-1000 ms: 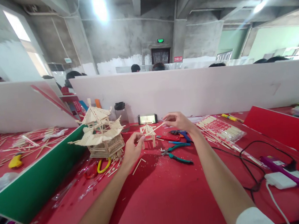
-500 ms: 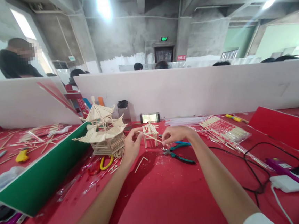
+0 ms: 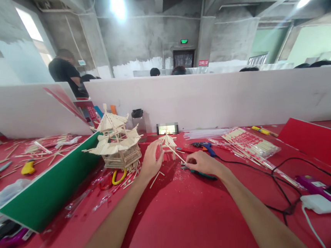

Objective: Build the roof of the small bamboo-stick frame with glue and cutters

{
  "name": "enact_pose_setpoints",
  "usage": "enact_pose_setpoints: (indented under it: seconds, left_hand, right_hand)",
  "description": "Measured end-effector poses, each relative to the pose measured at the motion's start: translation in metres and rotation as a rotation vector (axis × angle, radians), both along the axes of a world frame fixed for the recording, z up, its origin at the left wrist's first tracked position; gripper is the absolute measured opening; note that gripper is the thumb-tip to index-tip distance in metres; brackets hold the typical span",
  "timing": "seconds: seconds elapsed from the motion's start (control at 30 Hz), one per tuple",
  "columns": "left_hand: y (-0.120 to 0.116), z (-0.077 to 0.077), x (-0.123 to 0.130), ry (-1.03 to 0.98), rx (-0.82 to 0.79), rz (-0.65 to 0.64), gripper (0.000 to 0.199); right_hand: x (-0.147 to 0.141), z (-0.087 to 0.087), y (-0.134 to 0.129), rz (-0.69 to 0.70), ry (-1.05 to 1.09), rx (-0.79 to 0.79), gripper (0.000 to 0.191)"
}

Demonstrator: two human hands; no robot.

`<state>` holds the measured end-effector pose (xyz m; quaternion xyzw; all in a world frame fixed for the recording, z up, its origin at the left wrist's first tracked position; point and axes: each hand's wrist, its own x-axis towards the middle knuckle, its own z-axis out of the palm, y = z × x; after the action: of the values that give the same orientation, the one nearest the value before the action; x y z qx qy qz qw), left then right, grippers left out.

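My right hand [image 3: 202,162] pinches one end of a thin wooden stick [image 3: 179,156], which slants up and left toward a small stick pavilion [image 3: 167,142]. My left hand [image 3: 152,158] is at the left side of that pavilion; its fingers are partly hidden, and whether they grip it is unclear. Green-handled pliers [image 3: 203,174] lie under and beside my right hand. Two short sticks [image 3: 155,179] rest on the red table below my left hand. A larger tiered stick pavilion [image 3: 117,149] stands further left.
A green board [image 3: 51,184] stands at the left, with yellow-handled scissors [image 3: 119,177] near it. A blue glue gun [image 3: 208,148] with a black cable lies behind my right hand. Bundled sticks [image 3: 249,141] and a purple power strip [image 3: 319,191] are at the right.
My left hand has let go of the stick's left end and moved to the small pavilion's side. My right hand has shifted right and lower with the stick. The glue gun shows more clearly.
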<state>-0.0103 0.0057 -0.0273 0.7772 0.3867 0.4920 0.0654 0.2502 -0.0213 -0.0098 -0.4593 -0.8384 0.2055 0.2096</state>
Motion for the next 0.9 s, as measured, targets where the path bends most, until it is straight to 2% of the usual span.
enact_pose_setpoints:
  seconds: [0.17, 0.3, 0.57, 0.9]
  left_hand:
    - [0.004, -0.008, -0.005, 0.21, 0.039, 0.021, 0.046]
    - [0.006, -0.012, -0.004, 0.217, 0.035, 0.043, 0.045]
    - [0.009, -0.014, -0.002, 0.232, 0.058, 0.001, 0.05]
    - [0.012, -0.015, -0.004, 0.273, 0.067, 0.006, 0.047]
  right_hand:
    - [0.001, 0.002, 0.001, -0.037, -0.044, 0.018, 0.018]
    - [0.003, 0.005, 0.0, -0.047, -0.046, 0.024, 0.018]
    - [0.001, 0.001, 0.001, -0.02, -0.039, 0.019, 0.018]
    - [-0.001, 0.001, 0.0, -0.067, -0.031, 0.046, 0.016]
